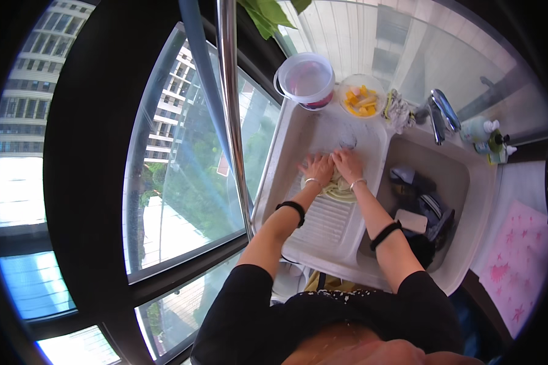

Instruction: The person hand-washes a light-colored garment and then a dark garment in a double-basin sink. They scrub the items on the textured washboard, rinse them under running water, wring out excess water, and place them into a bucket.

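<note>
I'm remotely seeing pale cloth (340,194) lying at the far end of the washboard (319,228), left hand (318,168) resting spread on it, right hand (348,165) pressing there, its grip I cannot tell

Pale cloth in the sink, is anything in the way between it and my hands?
Nothing visible is. Your left hand and right hand are both on the pale cloth, by the ribbed washboard. The dark clothes lie apart, in the right-hand basin.
</note>
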A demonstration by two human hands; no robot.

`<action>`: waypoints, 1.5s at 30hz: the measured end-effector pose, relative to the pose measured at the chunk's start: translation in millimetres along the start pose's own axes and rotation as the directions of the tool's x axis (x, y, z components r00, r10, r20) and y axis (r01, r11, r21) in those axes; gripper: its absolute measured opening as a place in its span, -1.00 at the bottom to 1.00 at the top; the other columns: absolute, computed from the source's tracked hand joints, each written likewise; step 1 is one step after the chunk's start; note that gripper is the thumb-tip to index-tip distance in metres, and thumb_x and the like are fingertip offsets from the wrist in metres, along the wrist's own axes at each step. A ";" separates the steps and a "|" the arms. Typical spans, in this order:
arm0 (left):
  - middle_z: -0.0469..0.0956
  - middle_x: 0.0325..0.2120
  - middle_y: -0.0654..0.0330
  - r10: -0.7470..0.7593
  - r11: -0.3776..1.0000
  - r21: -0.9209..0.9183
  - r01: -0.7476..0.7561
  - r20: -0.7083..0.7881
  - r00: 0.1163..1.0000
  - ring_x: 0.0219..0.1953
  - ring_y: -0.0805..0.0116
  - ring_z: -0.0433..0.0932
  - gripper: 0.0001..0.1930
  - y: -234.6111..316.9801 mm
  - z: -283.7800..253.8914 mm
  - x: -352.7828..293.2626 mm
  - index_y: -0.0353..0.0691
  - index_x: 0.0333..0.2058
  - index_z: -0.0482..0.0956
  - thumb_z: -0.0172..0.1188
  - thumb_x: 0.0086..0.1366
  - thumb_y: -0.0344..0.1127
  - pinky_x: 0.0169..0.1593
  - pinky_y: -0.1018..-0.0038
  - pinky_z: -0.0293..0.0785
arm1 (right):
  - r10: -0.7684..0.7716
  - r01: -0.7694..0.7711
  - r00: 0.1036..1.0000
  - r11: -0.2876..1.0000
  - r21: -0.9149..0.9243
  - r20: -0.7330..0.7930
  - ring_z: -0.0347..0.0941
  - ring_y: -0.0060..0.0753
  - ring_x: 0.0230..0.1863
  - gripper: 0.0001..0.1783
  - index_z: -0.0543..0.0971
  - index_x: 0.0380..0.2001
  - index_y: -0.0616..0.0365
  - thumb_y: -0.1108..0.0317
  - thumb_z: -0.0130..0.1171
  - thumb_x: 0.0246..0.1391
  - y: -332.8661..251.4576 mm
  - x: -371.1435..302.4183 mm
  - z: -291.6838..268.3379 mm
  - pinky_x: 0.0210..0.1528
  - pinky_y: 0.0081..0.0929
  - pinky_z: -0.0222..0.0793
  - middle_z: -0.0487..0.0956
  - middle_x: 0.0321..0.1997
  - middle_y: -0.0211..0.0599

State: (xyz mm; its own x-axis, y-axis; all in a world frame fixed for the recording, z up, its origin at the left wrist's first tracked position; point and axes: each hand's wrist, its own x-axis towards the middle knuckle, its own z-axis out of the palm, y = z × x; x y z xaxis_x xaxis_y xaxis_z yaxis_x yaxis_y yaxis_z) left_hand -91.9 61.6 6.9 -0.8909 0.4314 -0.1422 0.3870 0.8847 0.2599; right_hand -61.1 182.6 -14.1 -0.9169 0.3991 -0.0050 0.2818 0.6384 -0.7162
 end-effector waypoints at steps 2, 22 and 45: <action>0.41 -0.01 -0.05 0.045 0.949 -0.315 -0.033 0.032 0.998 0.13 -0.09 0.31 -0.70 1.9 -11.3 -30.1 -0.24 -0.07 0.40 -0.06 0.35 -0.19 0.20 -0.06 0.16 | -0.031 0.030 0.999 0.994 0.105 0.014 0.43 -0.09 -0.04 -0.73 0.59 -0.26 0.01 0.10 0.06 0.14 -12.8 -50.6 -15.1 -0.03 -0.02 0.28 0.54 -0.15 -0.18; 0.42 -0.12 -0.03 0.092 0.898 -0.406 -0.167 -0.198 0.976 -0.04 -0.04 0.35 -0.80 -4.2 14.3 -79.4 -0.21 -0.20 0.52 0.01 0.31 -0.27 0.09 0.07 0.20 | 0.046 -0.045 0.996 0.999 0.012 -0.076 0.40 -0.14 0.00 -0.82 0.58 -0.34 0.00 0.18 0.13 0.06 -46.2 -98.4 -31.2 -0.02 -0.10 0.23 0.52 -0.14 -0.24; 0.38 0.01 0.03 0.300 0.922 -0.237 -0.306 -0.064 0.952 0.06 -0.12 0.29 -0.69 -3.4 22.1 -81.1 0.00 -0.08 0.51 0.00 0.22 -0.13 0.05 0.01 0.19 | -0.092 0.108 0.963 0.993 0.050 -0.254 0.34 0.06 -0.12 -0.79 0.43 -0.38 0.12 0.20 0.01 0.06 -2.1 -114.0 -14.7 -0.08 -0.03 0.22 0.47 -0.16 -0.13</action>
State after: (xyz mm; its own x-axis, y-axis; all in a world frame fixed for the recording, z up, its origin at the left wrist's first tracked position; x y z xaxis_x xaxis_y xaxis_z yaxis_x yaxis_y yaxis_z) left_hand -15.7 27.5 -3.5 -0.7474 0.6643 0.0040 0.5733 0.6419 0.5091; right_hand 46.9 145.4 -1.7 -0.8367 0.4931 0.2383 0.1669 0.6440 -0.7466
